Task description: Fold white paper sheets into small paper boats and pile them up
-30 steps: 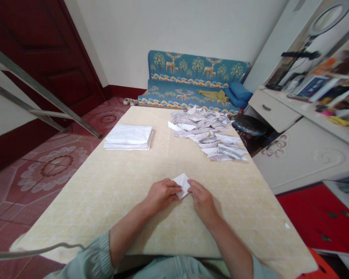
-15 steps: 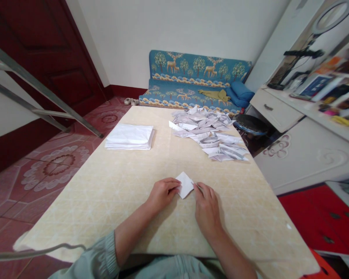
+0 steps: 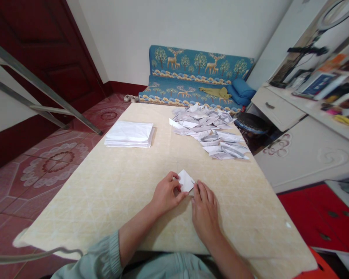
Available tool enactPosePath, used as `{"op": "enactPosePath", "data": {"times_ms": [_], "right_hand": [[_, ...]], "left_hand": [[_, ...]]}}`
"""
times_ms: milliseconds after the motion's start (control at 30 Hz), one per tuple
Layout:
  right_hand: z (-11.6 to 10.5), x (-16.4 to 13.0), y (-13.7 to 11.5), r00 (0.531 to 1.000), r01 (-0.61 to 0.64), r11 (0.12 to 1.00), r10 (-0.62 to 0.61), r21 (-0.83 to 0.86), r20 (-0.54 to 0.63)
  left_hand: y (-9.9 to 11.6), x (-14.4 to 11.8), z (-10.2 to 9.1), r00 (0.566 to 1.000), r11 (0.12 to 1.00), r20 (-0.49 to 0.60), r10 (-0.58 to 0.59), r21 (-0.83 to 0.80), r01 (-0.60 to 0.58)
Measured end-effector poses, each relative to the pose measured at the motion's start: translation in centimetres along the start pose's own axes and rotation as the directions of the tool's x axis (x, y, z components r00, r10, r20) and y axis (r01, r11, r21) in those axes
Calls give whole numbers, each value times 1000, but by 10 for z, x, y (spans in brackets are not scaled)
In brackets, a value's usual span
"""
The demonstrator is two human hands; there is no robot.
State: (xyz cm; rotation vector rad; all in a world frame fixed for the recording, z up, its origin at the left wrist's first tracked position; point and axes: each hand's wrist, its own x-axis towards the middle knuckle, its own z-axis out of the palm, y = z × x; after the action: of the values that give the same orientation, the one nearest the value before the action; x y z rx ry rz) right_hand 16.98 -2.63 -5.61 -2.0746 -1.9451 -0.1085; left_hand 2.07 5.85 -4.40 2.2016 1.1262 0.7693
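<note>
A small folded piece of white paper (image 3: 186, 181) lies between my hands, low over the near half of the table. My left hand (image 3: 168, 192) grips its left side, fingers on the upper left edge and thumb along the lower edge. At the paper's right corner, my right hand (image 3: 204, 205) pinches with thumb and fingertips, which partly cover that corner. Farther off to the left rests a stack of white paper sheets (image 3: 129, 133). A heap of folded paper pieces (image 3: 205, 122) spreads over the far right of the table.
The table (image 3: 99, 193) has a pale patterned cloth. Beyond it stands a blue sofa (image 3: 174, 79) with a deer print. A metal ladder (image 3: 43, 89) leans at the left; a white cabinet (image 3: 302, 151) and a dark round stool (image 3: 253, 123) are on the right.
My left thumb has moved down and right along the paper's lower edge, and the left fingers have lifted and bent. My right hand keeps its hold at the right corner.
</note>
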Motion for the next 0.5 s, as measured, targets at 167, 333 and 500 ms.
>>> {"op": "enactPosePath", "data": {"times_ms": [167,333,500], "right_hand": [[-1,-1,-1,1000,-5,1000,5,6,5],[-2,-4,-6,1000,14,1000,-14,16,2],[-5,-9,-16,1000,8,999,-9,35,7]], "left_hand": [[-2,3,4,1000,1000,23,-10,14,9],[-3,4,4,1000,1000,23,19,-5,-19],[-3,3,5,999,998,18,39,-41,-38]]}}
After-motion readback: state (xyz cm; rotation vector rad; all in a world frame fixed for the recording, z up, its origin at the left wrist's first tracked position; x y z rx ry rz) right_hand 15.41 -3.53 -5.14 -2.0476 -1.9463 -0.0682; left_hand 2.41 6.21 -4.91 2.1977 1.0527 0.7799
